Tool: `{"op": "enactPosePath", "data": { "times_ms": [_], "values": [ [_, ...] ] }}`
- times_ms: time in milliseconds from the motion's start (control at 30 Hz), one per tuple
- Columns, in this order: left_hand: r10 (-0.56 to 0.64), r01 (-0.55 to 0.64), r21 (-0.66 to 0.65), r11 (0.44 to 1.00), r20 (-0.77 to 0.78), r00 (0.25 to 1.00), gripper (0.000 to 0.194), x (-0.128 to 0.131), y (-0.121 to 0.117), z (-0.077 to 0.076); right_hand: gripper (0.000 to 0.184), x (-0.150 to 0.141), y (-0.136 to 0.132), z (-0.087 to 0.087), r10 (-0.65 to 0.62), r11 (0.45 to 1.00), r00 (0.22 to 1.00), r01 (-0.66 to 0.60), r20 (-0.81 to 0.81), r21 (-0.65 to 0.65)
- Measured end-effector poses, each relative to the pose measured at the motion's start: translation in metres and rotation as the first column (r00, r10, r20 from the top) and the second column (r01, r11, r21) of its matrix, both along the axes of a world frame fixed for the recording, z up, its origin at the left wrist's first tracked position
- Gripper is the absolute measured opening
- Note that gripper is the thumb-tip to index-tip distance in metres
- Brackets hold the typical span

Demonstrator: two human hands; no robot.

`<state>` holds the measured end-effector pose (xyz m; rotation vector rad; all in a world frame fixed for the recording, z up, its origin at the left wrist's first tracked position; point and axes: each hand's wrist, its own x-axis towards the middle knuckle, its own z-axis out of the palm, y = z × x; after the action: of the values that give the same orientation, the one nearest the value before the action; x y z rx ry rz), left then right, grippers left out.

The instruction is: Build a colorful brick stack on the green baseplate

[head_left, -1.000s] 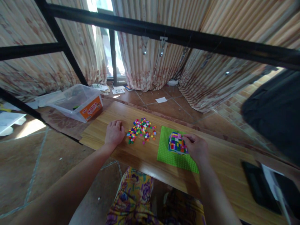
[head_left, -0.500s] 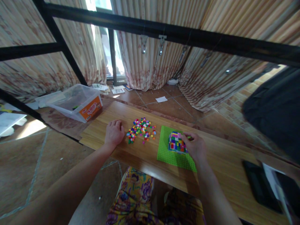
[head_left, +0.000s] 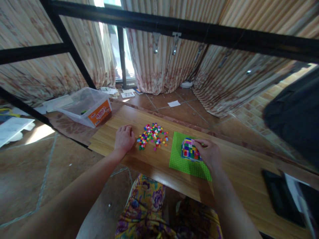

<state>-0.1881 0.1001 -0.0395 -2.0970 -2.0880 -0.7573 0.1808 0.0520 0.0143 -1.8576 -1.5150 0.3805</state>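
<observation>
A multicoloured block built of small toy bricks (head_left: 189, 150) stands on a green studded baseplate (head_left: 176, 156). At the block's upper right edge, my right hand (head_left: 208, 152) is closed in a pinch with its fingertips against the bricks. Whatever lies between those fingertips is hidden. My left hand (head_left: 124, 137) rests on the wooden table with its fingers curled in, and nothing shows in it. Just right of that hand lies a scattered pile of loose small toy bricks (head_left: 152, 134) in many colours.
A clear plastic bin (head_left: 91, 101) with an orange label stands beyond the table's left end. Flat black objects (head_left: 280, 196) and papers lie at the table's right end. A black metal bar (head_left: 149, 25) crosses above, before striped curtains (head_left: 154, 63).
The whole view has shifted slightly, moving the scene to the right. Both hands keep their places, the right at the brick block and the left beside the loose bricks.
</observation>
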Motion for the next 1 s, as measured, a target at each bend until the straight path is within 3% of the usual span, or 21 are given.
{"op": "enactPosePath", "data": {
  "times_ms": [200,367,433,500,600,700,1000],
  "values": [
    [-0.001,0.001,0.006,1.0,0.002,1.0,0.03,0.0,0.0,0.001,0.038,0.005,-0.003,-0.001,-0.015,1.0,0.998,0.017,-0.063,0.025],
    [-0.004,0.004,-0.009,1.0,-0.017,1.0,0.03,0.0,0.0,0.001,0.037,-0.002,-0.027,0.009,-0.161,0.956,0.983,0.177,-0.085,0.236],
    [0.002,-0.002,-0.01,1.0,-0.023,1.0,0.03,0.001,0.0,0.001,0.034,-0.017,-0.038,0.014,-0.118,0.948,0.988,0.142,-0.1,0.285],
    [0.008,-0.009,-0.012,1.0,-0.025,1.0,0.03,0.001,0.0,0.001,0.03,-0.038,-0.047,0.015,0.004,0.955,0.994,0.027,-0.105,0.296],
    [0.012,-0.012,-0.008,1.0,-0.026,1.0,0.028,0.002,-0.001,0.002,0.026,-0.073,-0.051,0.008,0.21,0.948,0.976,-0.188,-0.063,0.256],
    [0.011,-0.011,-0.006,1.0,-0.018,1.0,0.028,0.002,-0.002,0.003,0.028,-0.101,-0.045,-0.006,0.307,0.939,0.951,-0.308,0.027,0.153],
    [0.003,-0.003,-0.001,1.0,0.011,1.0,0.03,0.0,0.0,-0.001,0.023,-0.123,-0.01,-0.035,0.23,0.971,0.924,-0.237,0.306,-0.013]
  ]
}}
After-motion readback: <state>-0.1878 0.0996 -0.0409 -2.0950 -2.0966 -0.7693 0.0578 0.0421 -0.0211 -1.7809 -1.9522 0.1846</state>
